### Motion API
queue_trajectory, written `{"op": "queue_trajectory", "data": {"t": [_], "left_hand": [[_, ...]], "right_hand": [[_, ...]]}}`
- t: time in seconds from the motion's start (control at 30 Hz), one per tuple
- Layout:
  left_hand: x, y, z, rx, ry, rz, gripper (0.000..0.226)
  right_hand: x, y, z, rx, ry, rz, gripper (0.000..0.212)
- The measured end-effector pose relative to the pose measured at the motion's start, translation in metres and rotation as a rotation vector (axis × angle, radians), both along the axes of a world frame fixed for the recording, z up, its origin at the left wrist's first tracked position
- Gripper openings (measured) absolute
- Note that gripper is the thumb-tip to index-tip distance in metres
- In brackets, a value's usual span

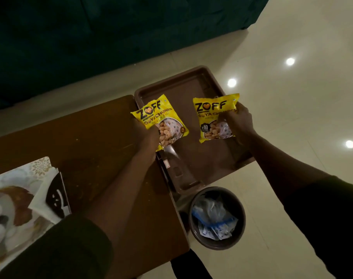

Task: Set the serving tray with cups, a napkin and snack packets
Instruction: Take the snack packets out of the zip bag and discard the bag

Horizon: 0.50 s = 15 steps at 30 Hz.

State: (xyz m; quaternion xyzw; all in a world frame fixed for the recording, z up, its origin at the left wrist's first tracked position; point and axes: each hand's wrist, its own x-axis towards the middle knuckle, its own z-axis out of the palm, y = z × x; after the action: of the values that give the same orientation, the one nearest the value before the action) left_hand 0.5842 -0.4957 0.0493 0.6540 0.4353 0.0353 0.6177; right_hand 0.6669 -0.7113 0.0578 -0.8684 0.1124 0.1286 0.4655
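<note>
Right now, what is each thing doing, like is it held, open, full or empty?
Left soya chunks packet: looks sealed, gripped by the left hand over the serving tray.
Right soya chunks packet: looks sealed, gripped by the right hand over the serving tray.
Serving tray: no cups or napkin on it yet.
Waste bin: no lid, plastic wrappers inside.
Napkins: standing in the holder on the table.

Two yellow packets (pixel 160 117) (pixel 215 115), brown tray (pixel 181 87), floral-patterned cloth (pixel 20 178)
</note>
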Motion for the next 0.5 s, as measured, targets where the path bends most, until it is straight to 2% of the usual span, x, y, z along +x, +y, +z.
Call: {"op": "queue_trajectory", "data": {"t": [0.2,0.33,0.5], "left_hand": [[-0.029,0.064,0.026,-0.022,-0.079,0.054,0.044],[-0.061,0.108,0.047,0.015,-0.154,0.105,0.049],[-0.106,0.18,0.069,0.156,-0.181,0.161,0.033]], "right_hand": [[-0.011,0.079,0.031,0.102,-0.096,-0.039,0.015],[-0.027,0.143,0.047,0.181,-0.129,0.02,0.033],[-0.057,0.222,0.058,0.318,-0.112,0.148,0.042]]}}
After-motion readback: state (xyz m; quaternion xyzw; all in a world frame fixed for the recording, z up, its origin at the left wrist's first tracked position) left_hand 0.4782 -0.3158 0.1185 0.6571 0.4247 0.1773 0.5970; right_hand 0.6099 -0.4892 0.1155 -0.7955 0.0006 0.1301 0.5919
